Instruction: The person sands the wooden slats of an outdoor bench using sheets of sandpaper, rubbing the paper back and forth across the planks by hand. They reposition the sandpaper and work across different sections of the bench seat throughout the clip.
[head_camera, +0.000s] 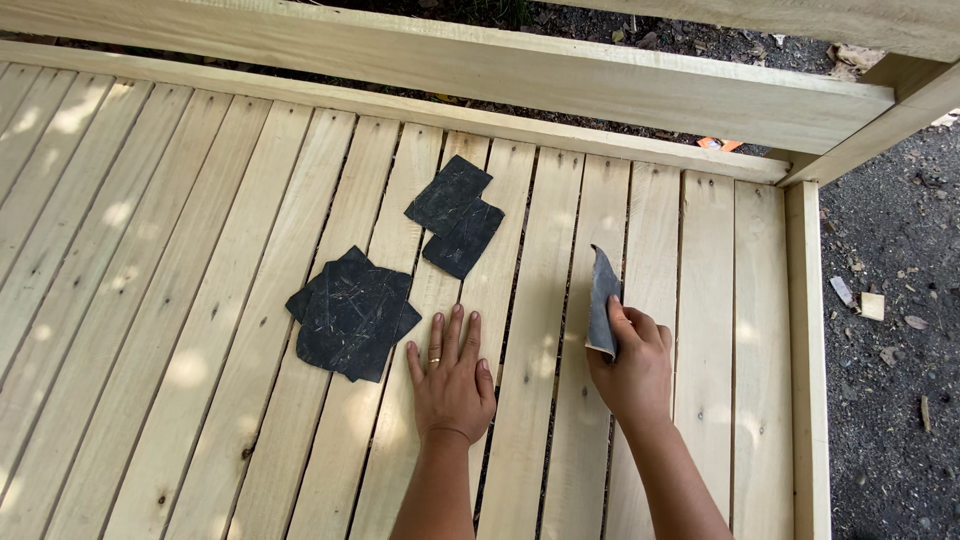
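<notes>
Right hand (630, 365) gripping sandpaper sheet (602, 300), left hand (452, 385) flat, fingers spread, on slats (250, 300)

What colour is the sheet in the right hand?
The folded abrasive sheet held by the right hand is dark grey, with a pale tan backing; head view.

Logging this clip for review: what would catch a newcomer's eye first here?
The dark sandpaper sheets piled on the pale slatted wood surface, with two more sheets just beyond. The left hand lies flat on the slats beside the pile, and the right hand holds a folded sandpaper piece upright.
</notes>
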